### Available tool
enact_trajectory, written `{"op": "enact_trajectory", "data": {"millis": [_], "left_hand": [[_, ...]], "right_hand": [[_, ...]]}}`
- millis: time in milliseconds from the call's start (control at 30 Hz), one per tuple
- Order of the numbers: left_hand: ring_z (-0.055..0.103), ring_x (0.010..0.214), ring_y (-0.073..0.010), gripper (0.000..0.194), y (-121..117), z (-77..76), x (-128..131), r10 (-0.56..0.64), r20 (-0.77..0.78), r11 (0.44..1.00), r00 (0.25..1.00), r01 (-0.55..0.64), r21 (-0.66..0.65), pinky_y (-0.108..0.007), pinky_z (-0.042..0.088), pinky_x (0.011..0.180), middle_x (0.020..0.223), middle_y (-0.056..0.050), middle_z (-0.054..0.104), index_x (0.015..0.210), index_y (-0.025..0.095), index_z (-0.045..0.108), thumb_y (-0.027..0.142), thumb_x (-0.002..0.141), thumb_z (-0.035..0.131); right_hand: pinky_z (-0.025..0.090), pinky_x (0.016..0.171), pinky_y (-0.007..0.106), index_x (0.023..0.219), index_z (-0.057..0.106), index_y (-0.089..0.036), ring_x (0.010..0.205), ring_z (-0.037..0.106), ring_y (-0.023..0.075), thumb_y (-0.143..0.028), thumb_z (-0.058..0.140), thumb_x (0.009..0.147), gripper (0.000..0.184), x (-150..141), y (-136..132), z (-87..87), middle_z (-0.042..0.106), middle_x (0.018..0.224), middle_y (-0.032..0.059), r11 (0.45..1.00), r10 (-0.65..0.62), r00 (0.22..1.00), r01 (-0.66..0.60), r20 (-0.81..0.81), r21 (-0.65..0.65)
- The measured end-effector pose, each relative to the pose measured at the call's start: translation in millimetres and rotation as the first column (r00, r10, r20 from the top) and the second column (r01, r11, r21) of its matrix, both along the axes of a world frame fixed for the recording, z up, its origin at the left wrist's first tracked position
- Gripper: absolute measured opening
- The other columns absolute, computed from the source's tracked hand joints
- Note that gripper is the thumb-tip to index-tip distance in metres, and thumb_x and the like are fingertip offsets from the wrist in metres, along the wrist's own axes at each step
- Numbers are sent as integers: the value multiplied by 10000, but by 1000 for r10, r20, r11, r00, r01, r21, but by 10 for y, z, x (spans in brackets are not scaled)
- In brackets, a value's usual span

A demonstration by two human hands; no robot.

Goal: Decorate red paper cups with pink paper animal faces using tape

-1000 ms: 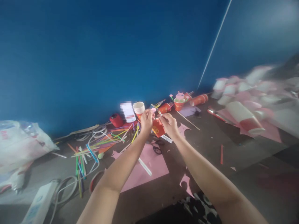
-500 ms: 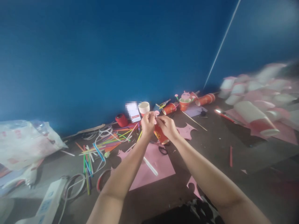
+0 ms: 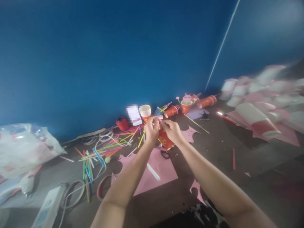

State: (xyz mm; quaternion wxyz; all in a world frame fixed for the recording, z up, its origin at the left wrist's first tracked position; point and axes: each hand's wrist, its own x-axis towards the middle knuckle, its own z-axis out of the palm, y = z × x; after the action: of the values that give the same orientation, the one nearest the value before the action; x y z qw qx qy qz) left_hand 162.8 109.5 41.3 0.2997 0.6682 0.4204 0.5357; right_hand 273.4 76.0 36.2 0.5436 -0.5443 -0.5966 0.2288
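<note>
Our left hand point(image 3: 152, 130) has its fingertips pinched, as far as we can see, on a small pink piece point(image 3: 161, 117) that stands up just past them, and our right hand point(image 3: 172, 130) comes in close beside it with thumb and fingers bunched; whether those right fingers grip anything, we cannot tell. Partly covered by the right hand, a red cup point(image 3: 167, 141) sits tilted below the fingertips, and we cannot make out whether it rests on anything. Nearest under the hands lie black-handled scissors point(image 3: 165, 154), then a pink sheet point(image 3: 167, 174) with white strips point(image 3: 154, 173) on it, towards us. Beyond the left hand stands a stack of cups point(image 3: 145, 110); beyond the right, a cup with a pink figure point(image 3: 186, 106). Out past the left forearm spread the coloured sticks point(image 3: 99, 157). We judge that the pink piece could crease or twist off if we pinch too hard, since it looks thin, and the cup could slip or dent if its hold is loose or lopsided. Against a second ago, our fingertips have drawn together, where a gap parted them, and the cup hangs a little lower in view.
</note>
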Motion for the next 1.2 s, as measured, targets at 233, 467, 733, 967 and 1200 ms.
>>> {"op": "enact_trajectory", "data": {"millis": [233, 467, 733, 967, 1200], "left_hand": [[620, 736, -142, 193, -17, 21, 29, -7, 54, 1000, 998, 7, -2, -254, 483, 693, 825, -55, 660, 879, 170, 588, 291, 887, 438], [631, 809, -160, 218, -15, 8, 33, -4, 23, 1000, 1000, 4, -25, -276, 485, 739, 916, -79, 677, 932, 167, 595, 316, 894, 441], [637, 834, -164, 215, -60, 28, 49, -39, 51, 998, 998, 41, -40, -266, 493, 732, 893, -76, 673, 940, 171, 599, 314, 891, 447], [637, 796, -158, 187, -73, 12, 44, -34, 57, 999, 998, 36, -33, -262, 497, 712, 858, -71, 669, 947, 165, 585, 286, 880, 459], [634, 767, -150, 201, -88, -26, 53, -67, 89, 996, 994, 73, -60, -251, 498, 671, 866, -63, 669, 964, 174, 586, 305, 881, 459]], "right_hand": [[382, 542, 215, 694, 649, -162, 570, 533, 140, -362, 464, 839, 308, 21, -11, -34, 585, 596, -6, 1000, 25, 999, -25, -26, -19], [377, 540, 225, 684, 657, -161, 562, 540, 143, -339, 479, 830, 291, 17, -71, 20, 599, 596, -1, 997, 55, 998, -56, -19, -45], [390, 558, 222, 705, 668, -162, 582, 557, 143, -327, 481, 828, 279, 20, -80, 39, 626, 626, 0, 998, 42, 998, -44, -35, -48], [369, 536, 218, 707, 668, -154, 547, 507, 127, -335, 482, 829, 287, 48, -120, 49, 568, 583, -9, 998, 39, 998, -41, -40, -50], [354, 510, 214, 687, 656, -161, 528, 495, 124, -336, 484, 828, 283, 54, -110, 10, 557, 558, -15, 997, 7, 998, -11, -57, -80]]}}
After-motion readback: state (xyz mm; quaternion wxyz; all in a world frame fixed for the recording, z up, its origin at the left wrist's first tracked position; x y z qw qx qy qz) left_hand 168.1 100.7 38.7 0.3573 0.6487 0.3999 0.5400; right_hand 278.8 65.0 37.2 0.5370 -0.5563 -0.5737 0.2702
